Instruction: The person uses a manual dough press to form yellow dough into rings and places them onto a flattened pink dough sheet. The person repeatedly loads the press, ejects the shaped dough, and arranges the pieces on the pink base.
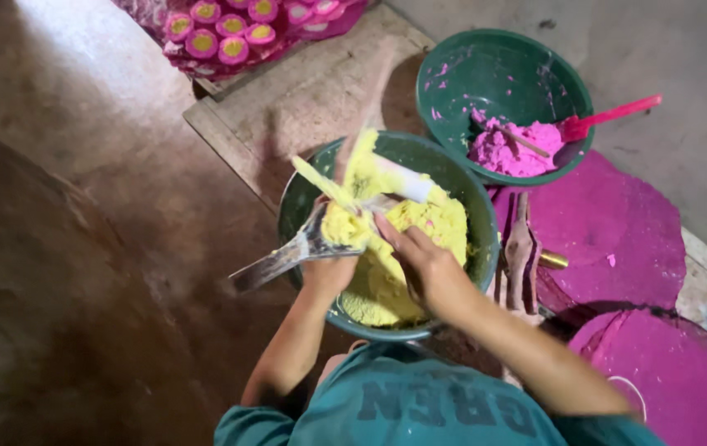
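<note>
A green bowl [300,194] in the middle holds a heap of yellow paste [428,227]. My left hand [329,272] is over the bowl's near left rim. It grips a metal scoop [275,260] loaded with a lump of the paste, its handle pointing down-left. My right hand [419,264] reaches in from the right. Its fingers are closed at the lump, on a thin yellow-coated stick [320,182] that slants up-left. A white, paste-smeared rod [403,182] lies across the back of the bowl.
A second green bowl [494,70] at the back right holds pink paste [514,149] and a pink spoon [609,116]. Pink round sheets [618,239] lie on the right. A tray of pink cups with yellow centres [221,29] is at the top. A wooden board [304,99] lies beneath.
</note>
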